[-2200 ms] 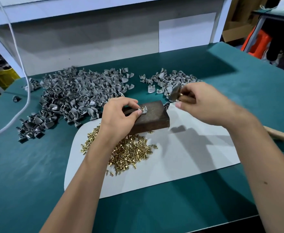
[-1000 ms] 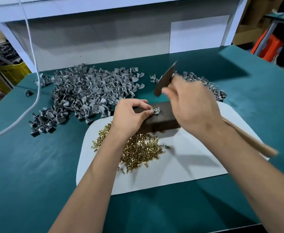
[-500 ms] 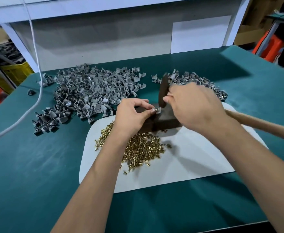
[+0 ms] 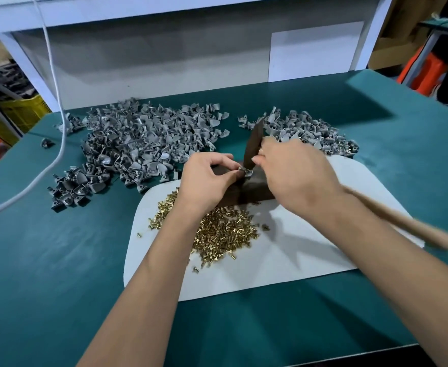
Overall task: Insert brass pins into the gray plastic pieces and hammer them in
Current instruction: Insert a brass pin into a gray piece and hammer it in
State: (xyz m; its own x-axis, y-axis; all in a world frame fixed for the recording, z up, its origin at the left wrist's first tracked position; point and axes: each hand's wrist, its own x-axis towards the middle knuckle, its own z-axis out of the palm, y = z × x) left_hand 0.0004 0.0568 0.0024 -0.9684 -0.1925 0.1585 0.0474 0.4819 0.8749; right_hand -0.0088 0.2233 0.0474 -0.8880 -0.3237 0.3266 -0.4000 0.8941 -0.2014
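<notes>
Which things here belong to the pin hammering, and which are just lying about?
In the job: left hand, gray piece, dark block, right hand, hammer, brass pins, gray pieces pile.

Lying about: white cable, yellow crate.

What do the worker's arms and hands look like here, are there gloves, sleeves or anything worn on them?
Nothing is worn that shows. The left hand and right hand are both bare, with no gloves. Both forearms are bare up to the picture's edge, so no sleeve shows. No watch, ring or wristband is visible on the wrists or fingers in this view.
</notes>
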